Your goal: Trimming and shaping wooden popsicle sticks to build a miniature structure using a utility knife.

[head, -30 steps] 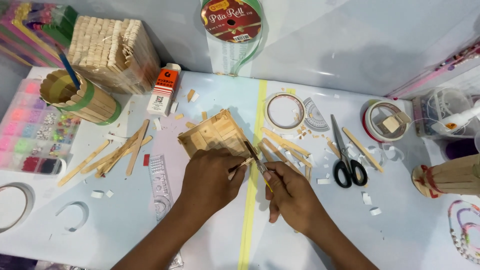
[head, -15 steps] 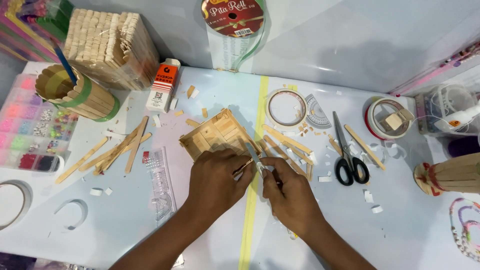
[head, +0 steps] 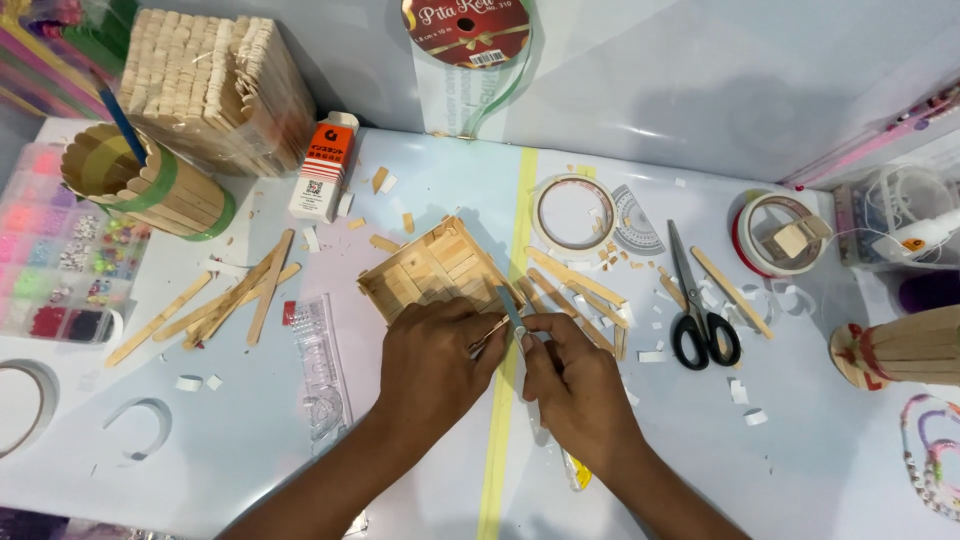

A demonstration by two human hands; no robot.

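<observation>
While my hands have drawn closer together than they were a second ago, the work itself has hardly moved. My left hand (head: 430, 365) is curled shut, pinching a thin stick (head: 487, 335) at its fingertips; my right hand (head: 575, 385) is likewise closed, pinching a small blade (head: 512, 305) whose tip points toward 12 o'clock. The two hands nearly touch at the fingertips, right at the near corner of the stick panel (head: 435, 268) — a flat raft of sticks lying tilted just at 12 o'clock of the left hand.

A second ago the right hand held the blade slanted beside the left; now it stands more upright, close to the pinched stick. I judge this as cutting or trimming of one stick beside the panel, in progress.

Around the work: loose sticks (head: 240, 295) at 9 o'clock, a ruler (head: 318, 365) next to the left wrist, scissors (head: 700, 320) at 3 o'clock, a tape ring (head: 573, 213) at 1 o'clock, a glue box (head: 325, 170) at 11 o'clock — none has shifted. Yellow tape (head: 505, 400) runs down the table (head: 820, 460) between my hands.
</observation>
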